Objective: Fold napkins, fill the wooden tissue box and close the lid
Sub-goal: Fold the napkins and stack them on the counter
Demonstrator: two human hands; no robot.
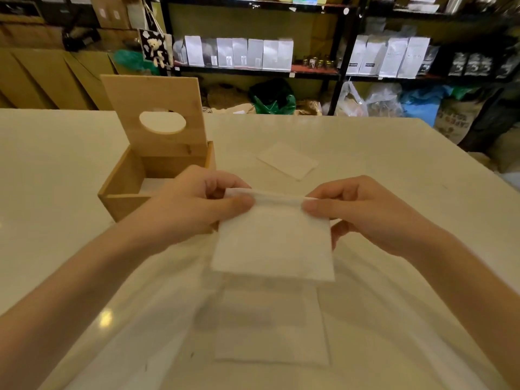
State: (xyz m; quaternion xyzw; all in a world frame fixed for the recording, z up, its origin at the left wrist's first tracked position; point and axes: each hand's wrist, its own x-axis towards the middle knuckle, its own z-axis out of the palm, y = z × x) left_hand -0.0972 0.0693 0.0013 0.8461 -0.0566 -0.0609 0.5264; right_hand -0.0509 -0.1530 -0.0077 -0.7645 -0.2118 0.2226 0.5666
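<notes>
A white napkin [271, 246] hangs above the table, folded over along its top edge. My left hand [197, 204] pinches its top left corner and my right hand [363, 212] pinches its top right corner. The wooden tissue box [123, 190] stands just left of my left hand, its lid [157, 114] with an oval hole raised upright at the back. Something white lies inside the box. Beneath the held napkin, more flat napkins [270, 333] lie on the table near me. A folded napkin [287, 160] lies farther back on the table.
The white table [394, 164] spreads wide to both sides. Behind it stand black shelves [337, 52] with white bags, cardboard sheets at the left, and sacks and plastic bags on the floor.
</notes>
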